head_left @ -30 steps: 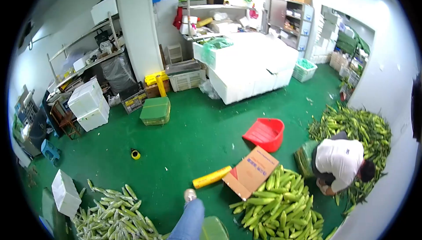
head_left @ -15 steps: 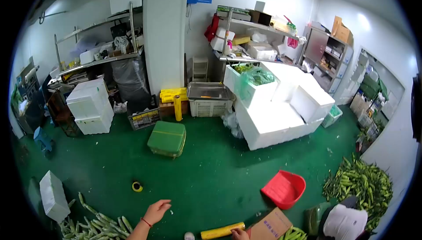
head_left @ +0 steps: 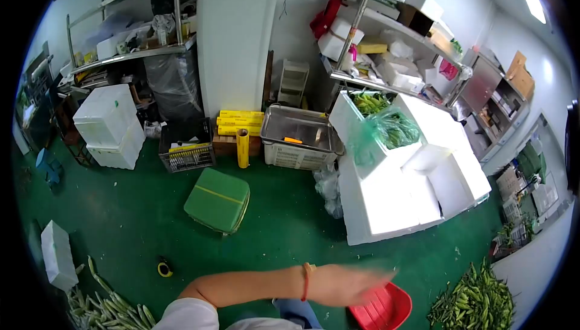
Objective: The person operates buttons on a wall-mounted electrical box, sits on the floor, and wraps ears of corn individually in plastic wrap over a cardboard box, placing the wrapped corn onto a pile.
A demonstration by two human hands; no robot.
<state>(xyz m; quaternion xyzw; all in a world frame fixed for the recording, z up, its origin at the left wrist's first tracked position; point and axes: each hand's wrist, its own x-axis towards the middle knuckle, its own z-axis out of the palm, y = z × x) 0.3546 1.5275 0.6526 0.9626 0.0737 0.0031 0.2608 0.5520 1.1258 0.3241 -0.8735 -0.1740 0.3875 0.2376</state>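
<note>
My left hand [head_left: 344, 284] reaches across to the right, a red string bracelet on its wrist. Motion blurs its fingers, so whether they hold anything is unclear. The fingertips overlap the upper left edge of a red plastic scoop-shaped thing [head_left: 386, 309] on the floor; contact cannot be made out. My right hand is out of view. Left of my arm lie a yellow-and-black tape roll [head_left: 164, 269] and a heap of long green vegetables [head_left: 112, 309].
A green strapped bundle [head_left: 217, 200] sits on the floor ahead. White foam boxes [head_left: 386, 209] stand to the right, one holding greens in a plastic bag [head_left: 393, 127]. A pile of green corn-like vegetables [head_left: 474, 300] lies lower right. Yellow rolls [head_left: 242, 148] stand by the pillar.
My left arm has swung right across the view, and my right hand has left it. The yellow roll and cardboard box at the bottom no longer show. The view has tilted and shifted.
</note>
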